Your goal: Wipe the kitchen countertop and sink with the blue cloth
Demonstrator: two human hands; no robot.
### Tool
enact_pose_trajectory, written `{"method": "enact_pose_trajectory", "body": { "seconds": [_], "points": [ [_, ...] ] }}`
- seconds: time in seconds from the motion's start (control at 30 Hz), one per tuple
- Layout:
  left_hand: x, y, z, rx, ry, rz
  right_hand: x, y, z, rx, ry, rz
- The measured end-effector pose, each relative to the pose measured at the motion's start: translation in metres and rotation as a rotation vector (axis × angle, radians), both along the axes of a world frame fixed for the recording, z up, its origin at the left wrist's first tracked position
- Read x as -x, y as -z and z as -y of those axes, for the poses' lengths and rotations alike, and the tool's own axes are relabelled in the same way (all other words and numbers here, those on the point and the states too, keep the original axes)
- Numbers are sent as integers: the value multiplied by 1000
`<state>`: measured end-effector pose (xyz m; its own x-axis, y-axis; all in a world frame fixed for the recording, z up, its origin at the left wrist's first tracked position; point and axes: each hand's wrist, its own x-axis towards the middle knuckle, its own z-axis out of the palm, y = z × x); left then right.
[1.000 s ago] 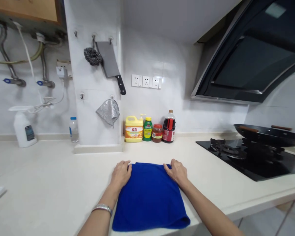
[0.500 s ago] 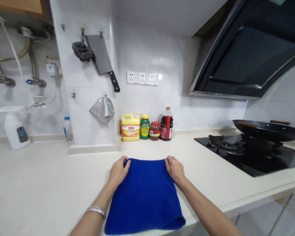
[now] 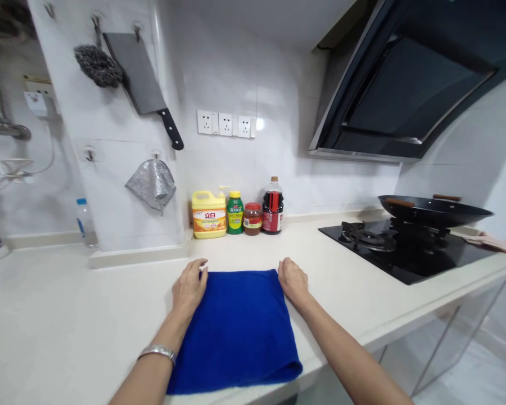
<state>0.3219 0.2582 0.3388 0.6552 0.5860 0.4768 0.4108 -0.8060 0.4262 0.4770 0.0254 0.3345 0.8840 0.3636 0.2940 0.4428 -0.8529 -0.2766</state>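
A blue cloth (image 3: 236, 329) lies spread flat on the counter in front of me, its near right corner slightly curled up by the counter's edge. My left hand (image 3: 189, 286) rests at the cloth's far left corner, thumb and forefinger apart, nothing pinched between them. At the far right corner, my right hand (image 3: 294, 281) lies just beside the cloth edge with loosely bent fingers; its fingertips are partly hidden, and the corner lies flat next to them. A silver bracelet (image 3: 158, 351) circles my left wrist.
Behind the cloth stand a yellow detergent jug (image 3: 209, 215), a green bottle (image 3: 235, 212), a red-lidded jar (image 3: 252, 219) and a dark sauce bottle (image 3: 272, 208). A cleaver (image 3: 141, 76) hangs on the wall. To the right are a gas hob (image 3: 405, 247) and a wok (image 3: 434, 209).
My hands have loosened from the cloth's far corners and shifted slightly outward. The cloth stays spread on the counter. The view has turned a little to the right.
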Motion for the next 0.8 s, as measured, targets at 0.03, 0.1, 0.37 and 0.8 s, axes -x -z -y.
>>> {"method": "enact_pose_trajectory", "body": {
  "seconds": [0.03,0.1,0.37,0.8],
  "points": [
    [0,1,2,-34,58,-1,2,0,2,8,7,-2],
    [-3,5,4,-85,175,-61,6,1,4,30,1,-2],
    [-8,12,6,-32,208,-231,17,5,-2,79,-57,-26],
    [9,-14,1,7,-1,-219,-7,6,-12,-300,-348,-18]
  ]
}}
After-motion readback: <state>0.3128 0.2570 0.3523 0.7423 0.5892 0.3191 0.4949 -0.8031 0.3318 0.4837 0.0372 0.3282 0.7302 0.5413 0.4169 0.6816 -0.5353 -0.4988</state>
